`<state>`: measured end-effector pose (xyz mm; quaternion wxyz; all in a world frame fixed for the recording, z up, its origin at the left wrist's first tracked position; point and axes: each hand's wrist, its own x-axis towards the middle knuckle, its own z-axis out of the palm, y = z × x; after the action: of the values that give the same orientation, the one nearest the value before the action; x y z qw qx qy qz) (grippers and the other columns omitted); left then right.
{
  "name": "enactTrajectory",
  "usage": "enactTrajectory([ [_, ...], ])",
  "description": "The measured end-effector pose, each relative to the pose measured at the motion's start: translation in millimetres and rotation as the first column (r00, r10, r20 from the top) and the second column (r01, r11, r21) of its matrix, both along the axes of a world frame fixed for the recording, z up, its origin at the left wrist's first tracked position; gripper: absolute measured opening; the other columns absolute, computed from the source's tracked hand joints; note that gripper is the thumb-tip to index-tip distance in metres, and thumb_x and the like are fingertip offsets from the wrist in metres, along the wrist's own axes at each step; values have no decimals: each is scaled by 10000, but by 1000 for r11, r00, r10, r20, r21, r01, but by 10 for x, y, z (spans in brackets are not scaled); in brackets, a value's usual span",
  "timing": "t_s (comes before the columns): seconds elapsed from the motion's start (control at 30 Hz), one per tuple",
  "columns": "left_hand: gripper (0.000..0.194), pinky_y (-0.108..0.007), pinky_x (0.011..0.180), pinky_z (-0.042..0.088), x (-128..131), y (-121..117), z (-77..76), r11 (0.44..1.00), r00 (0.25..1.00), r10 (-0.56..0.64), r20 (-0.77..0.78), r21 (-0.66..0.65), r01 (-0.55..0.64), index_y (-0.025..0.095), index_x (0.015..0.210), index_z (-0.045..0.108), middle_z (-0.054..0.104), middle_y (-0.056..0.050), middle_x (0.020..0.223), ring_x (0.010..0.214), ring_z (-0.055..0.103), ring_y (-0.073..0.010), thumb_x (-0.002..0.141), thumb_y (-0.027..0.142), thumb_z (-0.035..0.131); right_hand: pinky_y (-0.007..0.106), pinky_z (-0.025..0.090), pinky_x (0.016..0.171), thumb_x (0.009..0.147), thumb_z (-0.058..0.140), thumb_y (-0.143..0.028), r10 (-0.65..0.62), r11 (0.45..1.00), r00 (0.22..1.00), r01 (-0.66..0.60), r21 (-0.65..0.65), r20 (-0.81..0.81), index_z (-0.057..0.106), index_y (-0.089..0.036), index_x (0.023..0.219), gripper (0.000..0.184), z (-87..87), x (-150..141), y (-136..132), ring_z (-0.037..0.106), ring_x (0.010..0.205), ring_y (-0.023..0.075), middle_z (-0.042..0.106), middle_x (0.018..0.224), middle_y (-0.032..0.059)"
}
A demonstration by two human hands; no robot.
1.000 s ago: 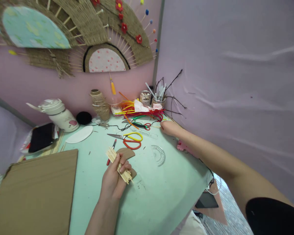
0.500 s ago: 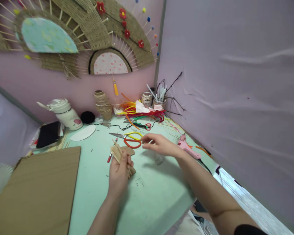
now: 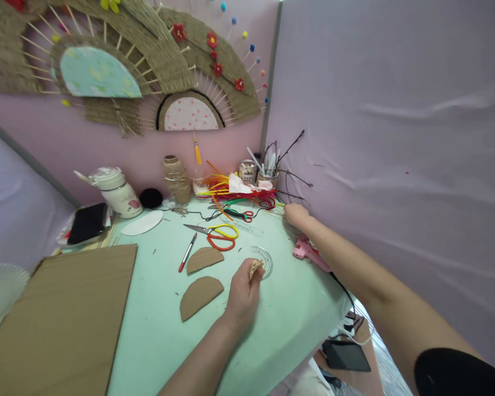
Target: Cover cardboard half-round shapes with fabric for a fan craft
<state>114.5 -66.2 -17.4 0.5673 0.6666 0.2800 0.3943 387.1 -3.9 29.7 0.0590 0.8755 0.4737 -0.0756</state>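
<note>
My left hand (image 3: pixel 243 294) is closed round a bundle of thin wooden sticks (image 3: pixel 256 268), whose ends point up just beside a clear protractor (image 3: pixel 267 261). Stretched toward the back right of the table, my right hand (image 3: pixel 297 214) is over some loose sticks by the wall; its fingers are hidden behind the hand. A pink glue gun (image 3: pixel 309 254) lies below the right wrist. Left of my left hand are two half-round cardboard pieces, an upper cardboard piece (image 3: pixel 205 259) and a lower cardboard piece (image 3: pixel 201 298).
Scissors with yellow and red handles (image 3: pixel 223 236) and a red-ended pen (image 3: pixel 187 253) lie mid-table. A large cardboard sheet (image 3: pixel 66 319) covers the left. Along the back stand a white bottle (image 3: pixel 119 192), a twine spool (image 3: pixel 176 181), colourful pipe cleaners (image 3: pixel 218 187) and cups.
My left hand moved right with the sticks, uncovering both cardboard pieces. My right hand went from beside the scissors to the far right, uncovering the protractor. The view shifted slightly.
</note>
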Motion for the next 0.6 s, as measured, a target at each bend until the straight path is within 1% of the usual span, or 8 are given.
enactTrajectory([
  [0.13, 181, -270, 616, 316, 1, 5, -140, 997, 989, -44, -143, -72, 34, 223, 754, 447, 465, 36, 664, 625, 417, -152, 917, 292, 482, 431, 537, 878, 934, 600, -343, 13, 997, 999, -11, -76, 36, 578, -153, 1227, 350, -24, -48, -4, 621, 1046, 224, 599, 1235, 105],
  [0.27, 181, -282, 626, 323, -27, 0, -229, 996, 987, -33, -155, -86, 20, 225, 787, 433, 481, 31, 672, 628, 430, -153, 938, 323, 436, 407, 545, 853, 936, 598, -343, 38, 990, 999, -34, -134, 24, 597, -154, 1186, 314, 127, -125, -171, 632, 1004, 205, 620, 1188, 92],
  [0.37, 184, -286, 633, 324, -25, -2, -239, 995, 990, 21, -137, -96, -34, 227, 814, 425, 479, 22, 706, 652, 431, -156, 946, 356, 423, 317, 534, 741, 893, 620, -196, 127, 980, 990, -134, -147, -57, 663, -134, 924, 82, 304, -283, -400, 658, 852, 191, 686, 956, 110],
  [0.4, 179, -287, 638, 327, -22, -4, -236, 994, 991, 35, -131, -100, -49, 227, 825, 428, 481, 19, 716, 660, 435, -157, 944, 360, 427, 289, 518, 688, 863, 610, -134, 175, 973, 979, -188, -137, -100, 656, -141, 827, 59, 365, -360, -471, 658, 791, 188, 694, 865, 111],
  [0.47, 167, -290, 638, 330, -12, -7, -232, 992, 991, 52, -126, -106, -66, 227, 829, 431, 482, 17, 716, 659, 434, -156, 932, 357, 446, 244, 488, 597, 855, 549, -122, 284, 949, 936, -306, -80, -209, 620, -183, 802, 108, 487, -554, -563, 634, 682, 151, 683, 764, 58],
  [0.5, 156, -291, 637, 333, -7, -6, -233, 992, 991, 56, -123, -109, -70, 226, 834, 436, 489, 15, 723, 660, 435, -156, 928, 350, 451, 229, 467, 537, 866, 515, -166, 343, 931, 883, -366, -12, -321, 603, -203, 829, 102, 550, -676, -576, 604, 604, 133, 659, 705, 26],
  [0.53, 145, -292, 633, 334, -3, -2, -237, 991, 991, 61, -121, -112, -74, 225, 838, 444, 488, 15, 720, 658, 431, -155, 921, 342, 459, 227, 435, 475, 862, 503, -219, 395, 911, 777, -398, 104, -490, 589, -216, 882, 88, 615, -819, -564, 559, 528, 125, 629, 657, 3],
  [0.6, 118, -298, 635, 339, 2, 10, -253, 988, 990, 75, -121, -126, -90, 222, 847, 465, 492, 11, 718, 662, 435, -159, 909, 323, 475, 225, 387, 416, 824, 540, -307, 472, 872, 492, -384, 304, -732, 556, -231, 1014, 205, 752, -1190, -475, 485, 452, 113, 578, 614, -32],
])
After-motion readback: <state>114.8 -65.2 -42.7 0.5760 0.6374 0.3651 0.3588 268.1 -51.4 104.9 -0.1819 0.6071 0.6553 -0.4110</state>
